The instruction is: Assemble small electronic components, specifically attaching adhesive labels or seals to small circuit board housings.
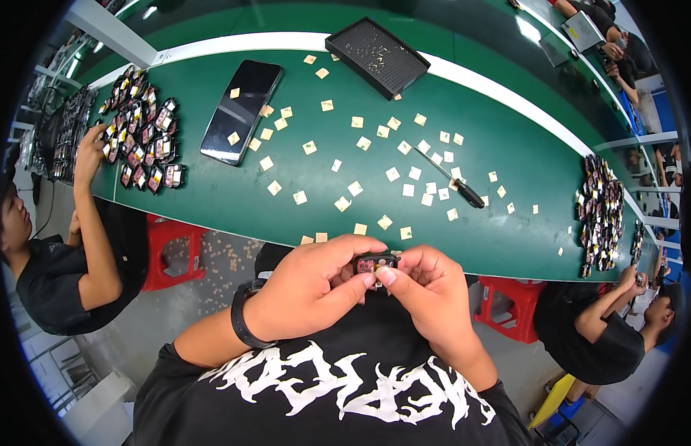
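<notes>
Both hands meet at the near edge of the green table, around a small black-cased electronic module with a reddish inside (pixel 367 265). My left hand (pixel 308 286) grips its left side with thumb and bent fingers. On the other side my right hand (pixel 437 293) pinches it, the thumb tip pressed near its front face. The fingertips cover part of the module, so its lower side is hidden. Past the hands, small pale square pieces (pixel 342 204) lie scattered on the table. A black-handled screwdriver (pixel 471 195) rests among them.
A dark phone (pixel 243 108) lies at the far left, near a black tray (pixel 360 73) holding tiny parts. Piles of similar modules sit at the left (pixel 146 135) and right (pixel 600 215). Co-workers sit on both sides, beside red stools (pixel 167 253).
</notes>
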Motion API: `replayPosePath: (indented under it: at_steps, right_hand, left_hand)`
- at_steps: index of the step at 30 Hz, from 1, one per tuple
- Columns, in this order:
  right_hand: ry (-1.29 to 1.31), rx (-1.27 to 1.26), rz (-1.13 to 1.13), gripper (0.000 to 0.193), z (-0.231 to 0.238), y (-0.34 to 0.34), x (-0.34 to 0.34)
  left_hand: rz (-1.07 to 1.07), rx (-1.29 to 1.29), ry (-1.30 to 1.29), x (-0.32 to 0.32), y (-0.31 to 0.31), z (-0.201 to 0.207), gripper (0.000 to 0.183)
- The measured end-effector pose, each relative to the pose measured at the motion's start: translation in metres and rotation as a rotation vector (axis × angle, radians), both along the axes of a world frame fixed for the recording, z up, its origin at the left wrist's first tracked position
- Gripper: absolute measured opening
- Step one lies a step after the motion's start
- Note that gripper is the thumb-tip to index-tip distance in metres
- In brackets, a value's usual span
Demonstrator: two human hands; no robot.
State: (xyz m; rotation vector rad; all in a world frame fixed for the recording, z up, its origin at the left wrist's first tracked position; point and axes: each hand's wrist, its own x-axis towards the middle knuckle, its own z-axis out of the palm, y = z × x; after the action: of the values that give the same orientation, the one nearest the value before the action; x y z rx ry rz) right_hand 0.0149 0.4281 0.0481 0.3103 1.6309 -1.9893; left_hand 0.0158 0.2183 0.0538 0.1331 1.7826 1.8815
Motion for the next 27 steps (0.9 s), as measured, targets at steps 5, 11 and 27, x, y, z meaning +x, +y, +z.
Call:
replayPosePath:
  at_steps: [5,11,27]
  right_hand:
    - [-0.057,-0.114,0.111,0.017,0.019,0.011,0.002]
    - [0.070,-0.097,0.130,0.015,0.019,0.018,0.011]
    - [0.611,0.256,0.146,0.013,0.006,0.036,-0.001]
  left_hand:
    - [-0.048,0.031,0.033,0.000,-0.005,0.013,0.024]
    - [-0.129,-0.002,0.096,-0.001,-0.005,0.027,0.033]
    - [-0.126,-0.164,0.314,-0.010,-0.007,0.010,0.026]
